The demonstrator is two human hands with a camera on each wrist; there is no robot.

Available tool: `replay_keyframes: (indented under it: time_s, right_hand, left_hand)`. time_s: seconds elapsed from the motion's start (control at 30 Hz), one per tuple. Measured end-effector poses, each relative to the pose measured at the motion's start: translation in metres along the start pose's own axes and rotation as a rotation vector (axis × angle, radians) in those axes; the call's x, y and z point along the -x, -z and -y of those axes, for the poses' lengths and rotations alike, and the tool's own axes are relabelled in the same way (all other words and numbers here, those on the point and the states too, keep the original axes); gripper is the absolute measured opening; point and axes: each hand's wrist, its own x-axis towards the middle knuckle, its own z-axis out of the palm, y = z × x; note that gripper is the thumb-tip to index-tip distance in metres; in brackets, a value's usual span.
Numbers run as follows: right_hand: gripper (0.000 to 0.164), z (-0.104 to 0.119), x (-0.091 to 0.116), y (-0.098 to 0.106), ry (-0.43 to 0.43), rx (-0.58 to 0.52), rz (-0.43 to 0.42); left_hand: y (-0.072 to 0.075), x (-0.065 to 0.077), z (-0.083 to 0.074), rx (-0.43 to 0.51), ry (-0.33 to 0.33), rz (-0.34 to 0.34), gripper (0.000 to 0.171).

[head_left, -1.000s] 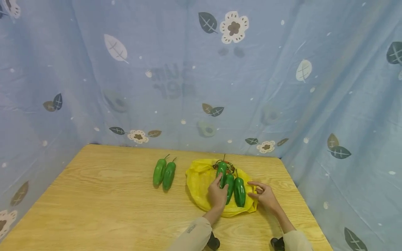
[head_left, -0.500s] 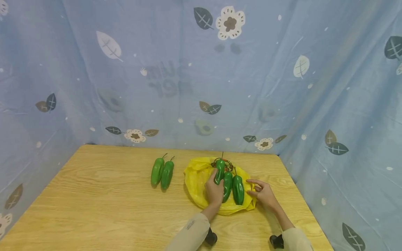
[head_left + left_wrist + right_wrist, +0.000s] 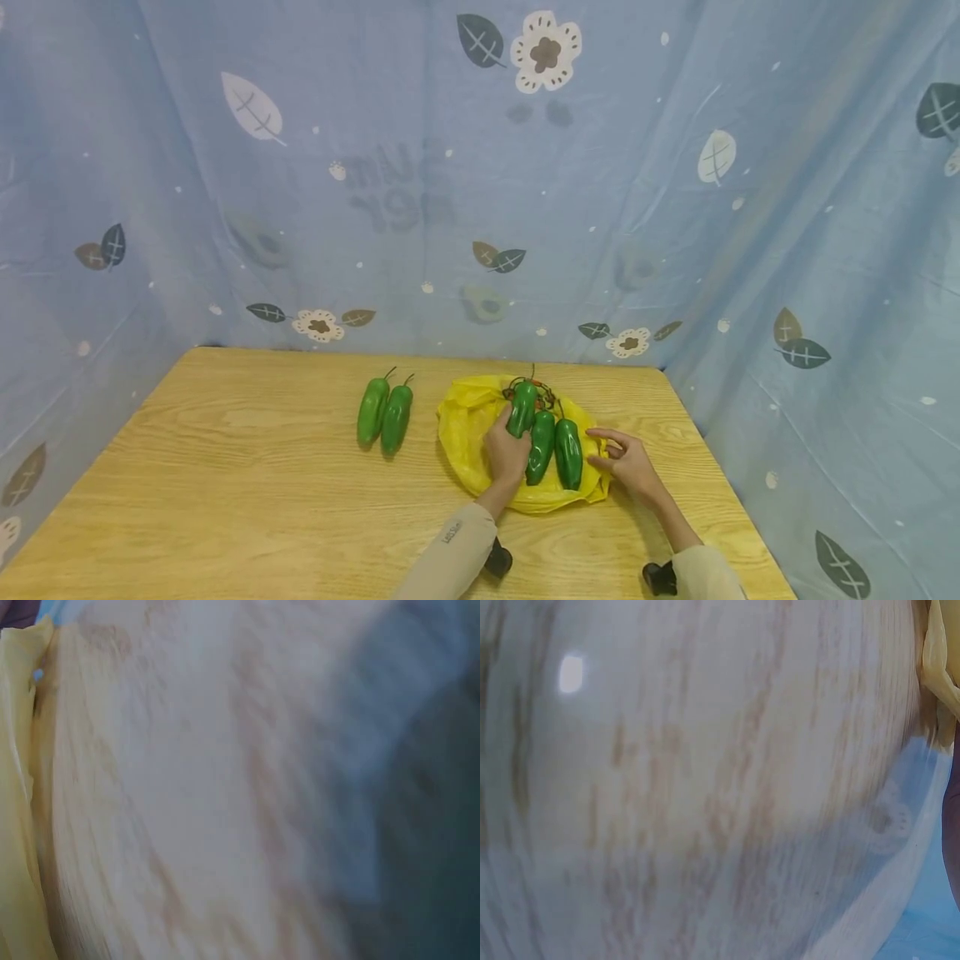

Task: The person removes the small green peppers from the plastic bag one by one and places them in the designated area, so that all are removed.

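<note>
My left hand grips the lower end of a green pepper, with the thumb and fingers on either side of it. This pepper overlaps the far part of a yellow plastic bag that lies spread on the table. Close to its right, a second green pepper and a third green pepper lie on the bag. My right hand is at the bag's right edge, thumb and index finger apart, fingertips near the third pepper. In the right wrist view only the bag's edge and a sliver of hand show.
Two more green peppers, one lighter and one darker, lie side by side left of the bag. Dark strings with red bits bunch at the bag's far side. A blue patterned curtain surrounds the wooden table.
The left hand has closed around the far pepper and drawn it slightly left, its lower end now tilted toward the palm. The right hand has stayed at the bag's edge. The head view has shifted slightly.
</note>
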Motion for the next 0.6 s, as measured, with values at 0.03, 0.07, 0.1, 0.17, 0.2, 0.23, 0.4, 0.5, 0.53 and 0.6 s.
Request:
replay_keyframes:
  time_s: [0.03,0.07,0.1,0.17,0.2,0.23,0.4,0.5,0.53,0.6]
  right_hand:
    - [0.048,0.0,0.0,0.0,0.007,0.008,0.004]
    - [0.047,0.0,0.0,0.0,0.004,0.006,0.001]
    - [0.047,0.0,0.0,0.0,0.002,0.005,0.002]
    - [0.047,-0.001,0.0,0.0,-0.001,0.002,0.001]
    - [0.047,-0.001,0.0,-0.001,-0.001,0.003,0.001]
    - [0.047,-0.001,0.0,-0.001,0.0,0.0,0.005]
    - [0.047,-0.002,0.001,0.0,0.013,0.001,0.016]
    - [0.047,-0.002,0.001,0.0,0.009,0.007,0.013]
    - [0.047,-0.002,0.001,0.0,0.008,0.011,0.01]
    - [0.046,-0.002,0.002,0.0,0.006,0.021,0.005]
  left_hand:
    - [0.001,0.0,-0.001,-0.006,-0.005,0.008,0.051]
    - [0.001,0.0,-0.001,-0.011,-0.012,0.016,0.051]
    - [0.002,-0.001,-0.001,-0.025,-0.024,0.02,0.05]
    - [0.004,-0.001,0.0,-0.039,-0.046,0.03,0.045]
    - [0.004,-0.001,0.0,-0.045,-0.058,0.036,0.041]
    - [0.005,-0.002,0.0,-0.049,-0.069,0.042,0.036]
    - [0.012,-0.006,0.0,-0.116,-0.079,0.092,0.023]
    - [0.016,-0.009,-0.001,-0.161,-0.064,0.133,0.021]
    - [0.017,-0.01,-0.001,-0.166,-0.055,0.148,0.019]
    - [0.019,-0.012,0.0,-0.172,-0.044,0.167,0.016]
